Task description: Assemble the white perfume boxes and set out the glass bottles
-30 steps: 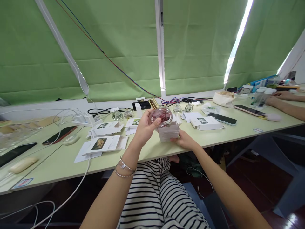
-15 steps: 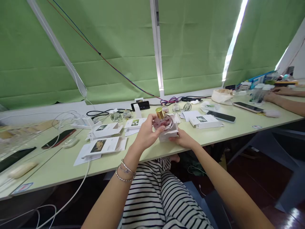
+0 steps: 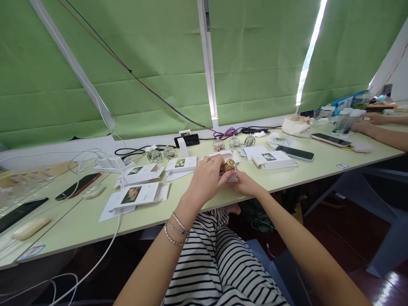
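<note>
My left hand is closed around a round glass perfume bottle, mostly covered by the fingers. Its gold cap sticks out beyond the thumb, tilted toward me. My right hand is closed on a small white box, of which only a pale patch shows between the hands. Both hands meet just above the table's front edge. Behind them stands another bottle with pink contents, beside a clear bottle. How far the held bottle sits in the box is hidden.
White cartons with pictures lie left, another carton right, near a phone. A dark phone with a clock display leans at the back. Cables run along the wall. Another person's hands rest at far right.
My left hand has turned over and moved slightly right, bringing the bottle lower and closer to my right hand. The gold cap now points toward me, and less of the box shows.
</note>
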`<state>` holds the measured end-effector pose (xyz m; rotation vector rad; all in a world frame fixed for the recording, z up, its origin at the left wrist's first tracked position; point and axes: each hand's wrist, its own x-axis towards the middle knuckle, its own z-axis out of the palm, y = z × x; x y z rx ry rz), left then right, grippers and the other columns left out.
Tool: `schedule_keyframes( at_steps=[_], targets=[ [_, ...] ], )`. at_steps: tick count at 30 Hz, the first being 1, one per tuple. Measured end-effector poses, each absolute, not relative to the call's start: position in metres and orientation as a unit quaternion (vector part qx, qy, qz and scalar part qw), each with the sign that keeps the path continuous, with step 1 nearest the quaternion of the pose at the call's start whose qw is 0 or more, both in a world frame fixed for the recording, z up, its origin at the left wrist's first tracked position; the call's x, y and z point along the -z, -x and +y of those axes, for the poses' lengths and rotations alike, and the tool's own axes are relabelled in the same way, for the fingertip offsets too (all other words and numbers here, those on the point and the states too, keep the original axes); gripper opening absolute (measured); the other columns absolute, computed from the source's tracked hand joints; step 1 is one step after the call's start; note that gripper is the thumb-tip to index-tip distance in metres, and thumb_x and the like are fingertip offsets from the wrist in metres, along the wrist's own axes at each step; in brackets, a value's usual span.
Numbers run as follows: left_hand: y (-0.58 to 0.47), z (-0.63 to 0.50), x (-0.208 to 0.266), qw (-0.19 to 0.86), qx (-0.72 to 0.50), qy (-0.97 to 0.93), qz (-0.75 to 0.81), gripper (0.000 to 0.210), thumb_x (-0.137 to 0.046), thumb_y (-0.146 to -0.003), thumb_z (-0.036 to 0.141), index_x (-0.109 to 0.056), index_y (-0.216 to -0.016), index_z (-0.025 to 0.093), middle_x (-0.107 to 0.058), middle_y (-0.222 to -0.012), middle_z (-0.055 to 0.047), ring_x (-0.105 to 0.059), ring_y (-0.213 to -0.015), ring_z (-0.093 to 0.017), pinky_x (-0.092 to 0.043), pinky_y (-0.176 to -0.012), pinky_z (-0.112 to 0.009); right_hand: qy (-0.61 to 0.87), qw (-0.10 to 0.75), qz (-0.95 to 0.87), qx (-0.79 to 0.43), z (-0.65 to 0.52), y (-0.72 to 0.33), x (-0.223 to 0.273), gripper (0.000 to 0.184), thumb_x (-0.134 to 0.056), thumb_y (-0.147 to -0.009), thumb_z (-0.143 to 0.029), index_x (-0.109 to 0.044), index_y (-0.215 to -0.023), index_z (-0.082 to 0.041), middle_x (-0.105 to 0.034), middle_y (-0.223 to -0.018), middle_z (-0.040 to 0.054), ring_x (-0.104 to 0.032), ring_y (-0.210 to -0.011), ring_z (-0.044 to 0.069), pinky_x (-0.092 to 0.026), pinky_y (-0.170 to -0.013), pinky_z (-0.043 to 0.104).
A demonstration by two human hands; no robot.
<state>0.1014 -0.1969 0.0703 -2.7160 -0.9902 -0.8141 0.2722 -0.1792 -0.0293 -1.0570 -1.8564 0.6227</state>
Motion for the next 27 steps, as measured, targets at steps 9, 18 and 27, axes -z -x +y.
schedule_keyframes(
  at_steps=[9,18,27],
  targets=[
    [-0.098,-0.202,-0.064,0.053,0.308,0.909,-0.275,0.021,-0.045,-0.088,0.032,-0.050,-0.105,0.022,-0.059,-0.099,-0.004,-0.054,-0.087,-0.018,-0.043,-0.078,-0.031,0.420,0.440,-0.760,-0.230,-0.180,-0.273,0.029,0.039,-0.060,-0.076,-0.034,-0.052,-0.113,-0.020,-0.063,-0.107,0.0058,-0.058,-0.094,0.023,-0.045,-0.082,0.039],
    [-0.091,-0.205,-0.052,0.037,0.289,0.904,-0.312,0.022,-0.039,-0.091,0.029,-0.057,-0.082,0.019,-0.059,-0.082,-0.003,-0.054,-0.079,-0.018,-0.040,-0.077,-0.033,0.413,0.434,-0.769,-0.222,-0.181,-0.273,0.027,0.035,-0.058,-0.077,-0.030,-0.055,-0.110,-0.020,-0.064,-0.104,0.0056,-0.059,-0.092,0.022,-0.046,-0.079,0.036],
    [-0.088,-0.198,-0.041,0.119,0.379,0.849,-0.350,0.013,-0.047,-0.088,0.026,-0.050,-0.100,0.021,-0.065,-0.096,-0.002,-0.058,-0.090,-0.019,-0.026,-0.097,-0.042,0.425,0.430,-0.759,-0.242,-0.182,-0.272,0.026,0.043,-0.059,-0.077,-0.032,-0.051,-0.116,-0.019,-0.062,-0.113,0.0080,-0.059,-0.099,0.023,-0.046,-0.085,0.038]
  ],
)
